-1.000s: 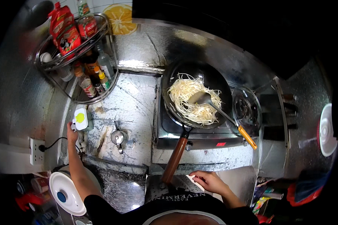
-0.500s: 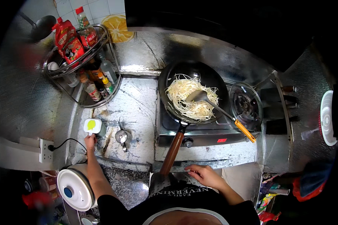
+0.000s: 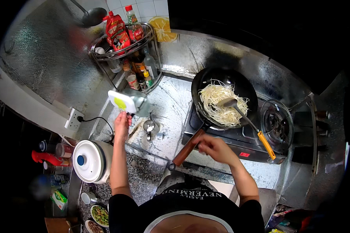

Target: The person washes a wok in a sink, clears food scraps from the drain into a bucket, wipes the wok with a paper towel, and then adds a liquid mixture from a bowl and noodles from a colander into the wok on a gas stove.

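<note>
My left hand (image 3: 122, 121) grips the handle of a clear seasoning jar (image 3: 142, 104) with a white lid (image 3: 121, 101) bearing a green patch. It is tilted and lifted above the counter. My right hand (image 3: 216, 149) hovers by the brown handle (image 3: 187, 149) of the wok, fingers loosely bent and apart; contact with the handle is unclear. Pale bean sprouts (image 3: 217, 99) lie in the black wok (image 3: 247, 85). A spatula (image 3: 252, 123) with a yellow handle rests in them, leaning across the rim.
A small metal pot (image 3: 149, 126) stands below the jar. The corner rack (image 3: 158, 64) carries several sauce bottles. A glass lid (image 3: 277, 123) sits on the stove's right side. At left are a white lidded cooker (image 3: 88, 161) and a dish of green food (image 3: 100, 215).
My left hand has raised and tilted the jar off the counter. My right hand has moved up from near my body to the wok handle. The whole view has shifted and turned.
</note>
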The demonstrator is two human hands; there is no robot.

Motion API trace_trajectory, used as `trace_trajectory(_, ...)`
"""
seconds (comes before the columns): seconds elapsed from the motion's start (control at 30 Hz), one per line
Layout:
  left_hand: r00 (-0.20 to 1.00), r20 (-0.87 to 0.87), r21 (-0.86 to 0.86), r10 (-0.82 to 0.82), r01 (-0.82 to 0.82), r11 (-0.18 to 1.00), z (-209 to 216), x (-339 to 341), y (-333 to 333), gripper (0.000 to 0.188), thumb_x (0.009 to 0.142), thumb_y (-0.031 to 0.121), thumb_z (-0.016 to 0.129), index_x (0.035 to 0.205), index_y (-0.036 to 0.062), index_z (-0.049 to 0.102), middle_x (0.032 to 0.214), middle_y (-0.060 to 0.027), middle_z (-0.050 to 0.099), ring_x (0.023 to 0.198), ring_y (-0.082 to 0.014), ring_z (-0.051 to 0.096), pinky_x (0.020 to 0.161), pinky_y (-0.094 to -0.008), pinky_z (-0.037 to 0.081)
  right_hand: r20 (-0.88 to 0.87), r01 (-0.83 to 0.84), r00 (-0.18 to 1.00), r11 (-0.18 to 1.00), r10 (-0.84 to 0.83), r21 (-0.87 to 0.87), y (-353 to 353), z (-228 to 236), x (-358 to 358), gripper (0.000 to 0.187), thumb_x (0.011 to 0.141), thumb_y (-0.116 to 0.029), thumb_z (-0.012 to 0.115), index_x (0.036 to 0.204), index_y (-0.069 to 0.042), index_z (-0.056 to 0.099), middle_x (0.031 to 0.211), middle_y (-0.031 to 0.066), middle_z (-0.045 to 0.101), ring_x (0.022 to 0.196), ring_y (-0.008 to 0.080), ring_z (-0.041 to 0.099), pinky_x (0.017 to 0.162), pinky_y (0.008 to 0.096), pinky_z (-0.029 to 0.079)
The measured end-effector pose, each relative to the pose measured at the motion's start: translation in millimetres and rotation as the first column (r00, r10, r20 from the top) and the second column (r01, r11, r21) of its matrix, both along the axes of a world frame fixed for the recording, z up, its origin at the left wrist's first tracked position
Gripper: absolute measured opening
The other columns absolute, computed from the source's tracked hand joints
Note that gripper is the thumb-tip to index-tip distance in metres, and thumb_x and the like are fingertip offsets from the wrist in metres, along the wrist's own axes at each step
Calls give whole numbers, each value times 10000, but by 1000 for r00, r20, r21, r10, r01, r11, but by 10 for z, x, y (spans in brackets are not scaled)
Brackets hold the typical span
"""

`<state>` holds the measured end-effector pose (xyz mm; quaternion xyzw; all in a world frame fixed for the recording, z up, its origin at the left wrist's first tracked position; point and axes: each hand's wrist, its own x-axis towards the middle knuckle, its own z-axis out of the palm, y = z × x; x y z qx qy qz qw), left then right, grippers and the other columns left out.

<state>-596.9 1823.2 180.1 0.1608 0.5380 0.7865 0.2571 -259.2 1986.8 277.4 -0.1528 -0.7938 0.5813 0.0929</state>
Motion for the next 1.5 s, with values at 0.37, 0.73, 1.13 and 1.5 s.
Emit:
trace_trajectory(0.37,963,246,181,-107,63,981,108,1377,221,235,869,149,429,1084,58,456,981,-106,536,857,-253,575,790,-405,490,-187,210,963,976,-194,65,393,200,-444,167,806,-119,566,881,-39,440,584,-52,404,519,22,371,457,182,289)
trace_trajectory(0.73,965,-127,-119,-230,216,969,36,1467,357,313,836,110,498,1134,34,442,1035,-83,523,927,-173,522,793,-313,448,-418,356,904,700,-90,619,233,467,-42,107,755,-44,566,862,-44,569,744,88,579,671,260,538,590,330,431)
trace_trajectory(1.13,976,-86,-107,-199,190,976,228,1543,401,249,834,93,514,1072,28,482,962,-47,541,856,-119,528,723,-259,454,-439,360,898,618,-28,699,298,316,-112,277,664,17,544,929,-63,544,729,67,538,683,231,520,578,325,441)
trace_trajectory(1.5,965,-125,-157,-229,209,965,341,1462,326,217,827,96,529,1030,28,496,926,-41,543,831,-113,528,708,-249,452,-379,329,923,636,-62,698,237,272,-166,128,732,-17,589,858,-35,590,687,92,556,643,239,540,566,304,436)
